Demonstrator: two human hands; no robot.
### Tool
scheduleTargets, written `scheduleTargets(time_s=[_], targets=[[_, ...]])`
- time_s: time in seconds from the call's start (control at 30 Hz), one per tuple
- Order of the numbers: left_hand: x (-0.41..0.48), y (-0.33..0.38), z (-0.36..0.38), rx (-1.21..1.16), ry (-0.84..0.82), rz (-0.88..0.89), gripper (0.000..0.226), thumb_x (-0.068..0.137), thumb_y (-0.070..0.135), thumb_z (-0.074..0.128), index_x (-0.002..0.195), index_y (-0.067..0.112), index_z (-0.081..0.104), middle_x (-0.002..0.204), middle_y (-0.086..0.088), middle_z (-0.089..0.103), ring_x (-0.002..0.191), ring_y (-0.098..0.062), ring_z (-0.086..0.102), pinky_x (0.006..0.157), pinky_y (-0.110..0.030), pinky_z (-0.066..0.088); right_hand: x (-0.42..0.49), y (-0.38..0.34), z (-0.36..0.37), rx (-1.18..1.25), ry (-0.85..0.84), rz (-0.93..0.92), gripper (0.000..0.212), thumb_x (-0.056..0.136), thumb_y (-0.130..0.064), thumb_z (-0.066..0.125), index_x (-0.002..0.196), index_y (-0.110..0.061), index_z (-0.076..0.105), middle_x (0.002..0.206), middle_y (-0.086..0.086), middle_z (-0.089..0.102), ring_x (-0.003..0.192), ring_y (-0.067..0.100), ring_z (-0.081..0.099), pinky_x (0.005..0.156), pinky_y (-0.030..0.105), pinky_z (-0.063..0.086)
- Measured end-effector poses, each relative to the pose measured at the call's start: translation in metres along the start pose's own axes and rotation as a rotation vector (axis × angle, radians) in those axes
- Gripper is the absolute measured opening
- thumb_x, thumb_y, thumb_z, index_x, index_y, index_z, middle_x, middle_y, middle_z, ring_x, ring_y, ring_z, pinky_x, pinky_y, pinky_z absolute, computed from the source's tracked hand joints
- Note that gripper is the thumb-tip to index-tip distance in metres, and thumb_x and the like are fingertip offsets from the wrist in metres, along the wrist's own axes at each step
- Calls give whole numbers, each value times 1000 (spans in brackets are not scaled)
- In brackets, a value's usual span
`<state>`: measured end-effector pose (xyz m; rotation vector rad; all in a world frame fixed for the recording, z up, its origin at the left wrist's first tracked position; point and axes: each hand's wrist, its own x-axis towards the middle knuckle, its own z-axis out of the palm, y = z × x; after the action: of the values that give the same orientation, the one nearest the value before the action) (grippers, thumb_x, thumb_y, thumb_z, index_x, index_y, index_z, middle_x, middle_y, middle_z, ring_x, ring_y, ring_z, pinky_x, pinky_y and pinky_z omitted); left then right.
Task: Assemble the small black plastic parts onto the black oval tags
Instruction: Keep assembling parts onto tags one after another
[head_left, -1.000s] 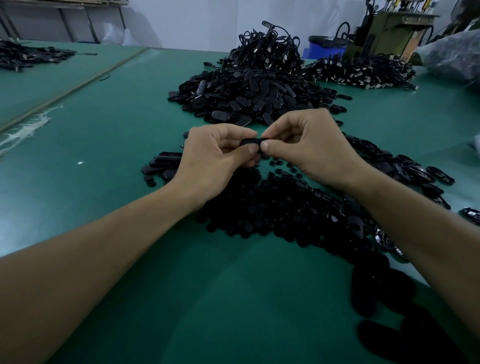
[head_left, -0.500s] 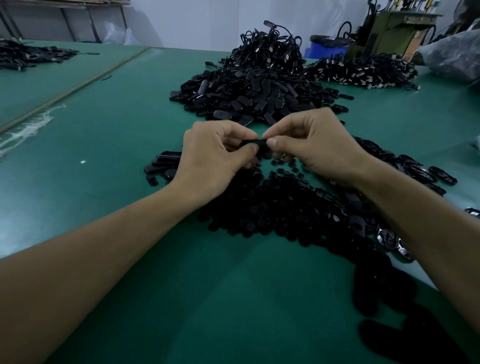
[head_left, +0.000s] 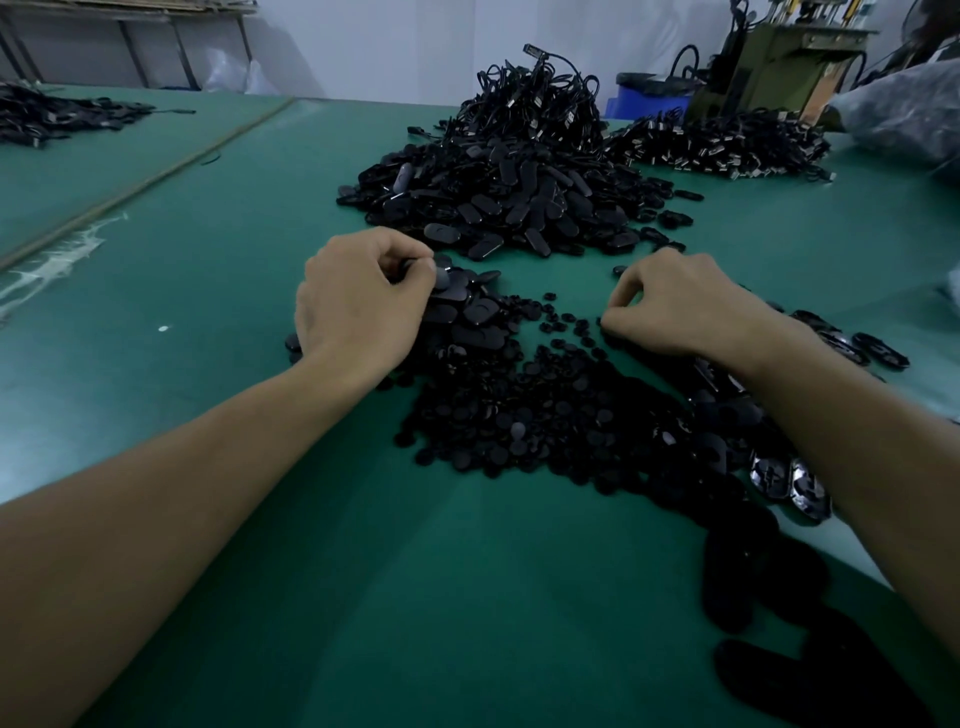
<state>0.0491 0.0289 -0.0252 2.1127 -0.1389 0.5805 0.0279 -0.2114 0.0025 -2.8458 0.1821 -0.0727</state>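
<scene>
Oval tag (head_left: 441, 278) is being pinched in the grip of left hand (head_left: 363, 312); small parts (head_left: 566, 325), just left of nearer right hand (head_left: 680, 306), are perhaps being picked, its curled grip unreadable.

I see a green table mat (head_left: 208, 270), a blue bin (head_left: 649, 104) left of an olive-green machine (head_left: 779, 65), a crinkled plastic bag (head_left: 896, 114) far right, a metal-legged rack (head_left: 130, 49) back left

Left hand (head_left: 358, 306) fingers curled, right hand (head_left: 675, 306) curled knuckles up, 2 forearms outstretched
</scene>
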Motion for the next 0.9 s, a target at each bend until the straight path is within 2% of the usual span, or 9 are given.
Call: scheduleTargets(time_s=[0.07,0.2,0.33,0.47,0.53,0.63,0.7,0.77,0.9], targets=[[1,0,0,29,-5,-24,22,90,32,66,73,44,64,73,25,61,75,-8,61,84,-41,56,-1,-1,0,2,9,9,15,89,-26,63,84,-16,74,99,6,69,79,21,65,62,29,54],[1,-2,0,69,-35,-14,12,89,33,68,82,43,67,87,20,66,102,-14,62,95,-45,51,0,-1,-2,-117,68,40,33,86,-30,64,106,-5,69,112,17,64,97,35,61,86,45,56],[2,-3,-1,66,-28,-16,8,90,33,69,92,41,68,107,10,66,112,-15,57,100,-48,47,-1,1,-1,-108,17,93,32,88,-32,64,105,-6,69,103,14,64,87,33,66,78,47,60],[1,0,0,74,6,-11,13,90,30,67,89,43,65,105,11,62,100,-15,59,97,-48,48,2,2,0,-90,45,47,18,90,-18,67,107,-13,68,112,17,58,81,32,63,69,38,55],[1,0,1,65,14,16,14,91,28,66,88,42,64,102,11,60,96,-16,58,95,-49,49,4,3,-1,-62,67,29,29,88,-5,68,114,-16,66,120,18,59,84,28,63,72,35,54],[-1,-1,5,21,21,120,15,91,24,66,89,39,66,95,11,62,89,-14,59,87,-40,53,3,0,-2,31,187,-48,46,84,6,69,123,-19,65,130,15,59,78,18,61,63,21,48],[-5,3,6,-44,11,215,15,91,20,68,90,34,67,85,13,63,76,-4,58,73,-23,52,-1,-5,-4,172,279,-143,46,84,-1,75,124,-22,64,120,9,65,80,9,62,63,14,46],[-9,8,8,-136,-10,280,10,92,19,69,90,28,69,75,14,65,66,-1,61,63,-12,48,-8,-14,-3,346,302,-242,37,81,-15,82,114,-23,67,95,-3,69,75,-1,63,61,7,47],[-18,17,14,-325,-188,202,11,94,31,70,90,21,70,65,6,71,52,-10,69,48,-25,55,-20,-34,10,496,293,-389,19,79,-19,84,86,-21,67,75,-8,68,64,-2,62,60,11,50]])
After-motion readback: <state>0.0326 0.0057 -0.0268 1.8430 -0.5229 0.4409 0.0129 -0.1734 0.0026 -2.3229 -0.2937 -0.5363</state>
